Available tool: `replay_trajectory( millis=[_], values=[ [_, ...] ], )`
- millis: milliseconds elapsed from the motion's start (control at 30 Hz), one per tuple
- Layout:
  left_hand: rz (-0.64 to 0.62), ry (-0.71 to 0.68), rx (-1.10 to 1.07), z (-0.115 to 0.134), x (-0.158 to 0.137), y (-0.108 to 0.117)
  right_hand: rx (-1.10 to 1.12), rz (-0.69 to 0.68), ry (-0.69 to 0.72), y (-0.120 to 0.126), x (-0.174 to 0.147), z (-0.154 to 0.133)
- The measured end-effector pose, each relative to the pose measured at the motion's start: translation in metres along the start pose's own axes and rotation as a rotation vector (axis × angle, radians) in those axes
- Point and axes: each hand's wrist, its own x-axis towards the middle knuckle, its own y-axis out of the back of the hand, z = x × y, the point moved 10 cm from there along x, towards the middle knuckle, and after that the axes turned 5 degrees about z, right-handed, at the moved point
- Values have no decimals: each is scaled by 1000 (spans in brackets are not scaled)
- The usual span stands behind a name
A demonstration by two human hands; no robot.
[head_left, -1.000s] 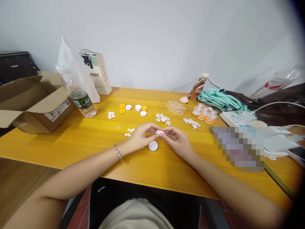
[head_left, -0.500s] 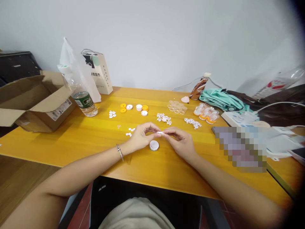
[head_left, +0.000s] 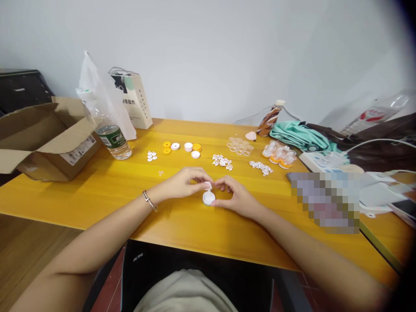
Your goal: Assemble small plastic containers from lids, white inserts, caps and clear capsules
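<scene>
I have the left hand (head_left: pixel 186 183) at the centre of the frame, its thumb and fingertips brought together on a small white plastic part (head_left: pixel 209 186). The part is located directly above a round white cup (head_left: pixel 208 199), which sits on the wooden table (head_left: pixel 191 229); I cannot tell whether part and cup touch.

I have the right hand (head_left: pixel 241 199) just right of centre, half open in a C shape. Its thumb tip meets the right side of the cup; its curled fingers are near the white part. I cannot tell whether they contact it.

Component locations, as I view them:
- Upper centre: yellow discs (head_left: pixel 167 151) and white discs (head_left: pixel 195 154).
- Right of centre, beyond the hands: white spoked pieces (head_left: pixel 229 167), with transparent cups (head_left: pixel 240 147) behind them.
- Farther right: white openwork pieces (head_left: pixel 260 166), then clear-and-orange units (head_left: pixel 280 154).
- Left of centre: small white caps (head_left: pixel 151 156).

At the left edge I see an open cardboard box (head_left: pixel 65 162) beside a water bottle (head_left: pixel 112 136).
</scene>
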Motion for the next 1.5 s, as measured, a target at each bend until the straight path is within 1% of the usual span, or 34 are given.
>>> replay_trajectory(
  millis=[33,100,200,367,467,567,667,933,1033,1133,1167,1233,1333,1400,1500],
  values=[
    [-64,-8,37,1,-2,-4,-76,-42,36,-6,-2,-3],
    [-112,-1,56,-1,-5,-7,-162,-82,93,-13,-4,-6],
    [-104,10,37,-4,-5,-10,-200,-76,126,-16,-5,-8],
    [-119,2,81,-5,-5,-15,-207,-61,140,-15,-4,-10],
    [-130,-25,130,2,-6,-17,-213,-53,142,-14,-3,-11],
    [-148,-83,200,12,-7,-22,-193,-56,148,-15,-3,-11],
    [-148,-112,234,14,-8,-24,-173,-62,147,-17,-3,-10],
    [-115,-97,201,8,-10,-23,-143,-44,127,-17,-4,-8],
    [-89,-70,149,6,-6,-19,-114,-37,91,-13,-3,-7],
    [33,-43,127,-1,13,-2,-16,-76,17,-11,-2,0],
    [87,-33,151,-6,24,5,25,-108,-3,-13,-2,2],
    [144,-17,230,-18,51,15,100,-174,-20,-17,-2,4],
    [118,-32,451,-35,102,14,174,-231,-18,-19,-2,3],
    [67,-55,555,-46,135,4,211,-267,-27,-21,-3,3],
    [43,-33,581,-64,175,-9,299,-297,-57,-21,-4,5]
  ],
)
